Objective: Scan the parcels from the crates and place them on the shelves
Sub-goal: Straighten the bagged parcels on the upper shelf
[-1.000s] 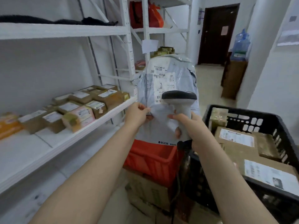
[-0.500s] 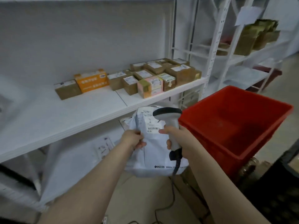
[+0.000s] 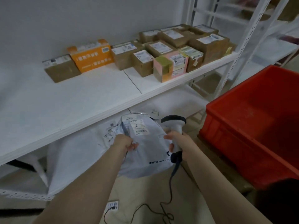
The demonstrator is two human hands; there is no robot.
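Grey mailer parcel (image 3: 145,147) being held low, just under the white shelf (image 3: 80,97) edge

Left hand (image 3: 124,142) is pinching its left side, and right hand (image 3: 179,143) is gripping the scanner (image 3: 175,126) at its right edge. Red crate (image 3: 252,126) is sitting off right.

Low at centre, a parcel bag (image 3: 145,152), in front of and just below the edge of a shelf (image 3: 80,101). Left hand (image 3: 124,143) pinching the bag's left side; right hand (image 3: 179,143) wrapped round a scanner (image 3: 175,125) at the bag's right edge. On the shelf, toward the back and right, a cluster of boxes (image 3: 142,62) packed side by side. Behind the parcel bag, on a lower shelf (image 3: 174,101), another bag (image 3: 77,159) lying flat. To the right, a crate (image 3: 258,126). On the floor (image 3: 145,191) beneath the hands, the scanner's cable (image 3: 161,207) and a power strip (image 3: 112,206).
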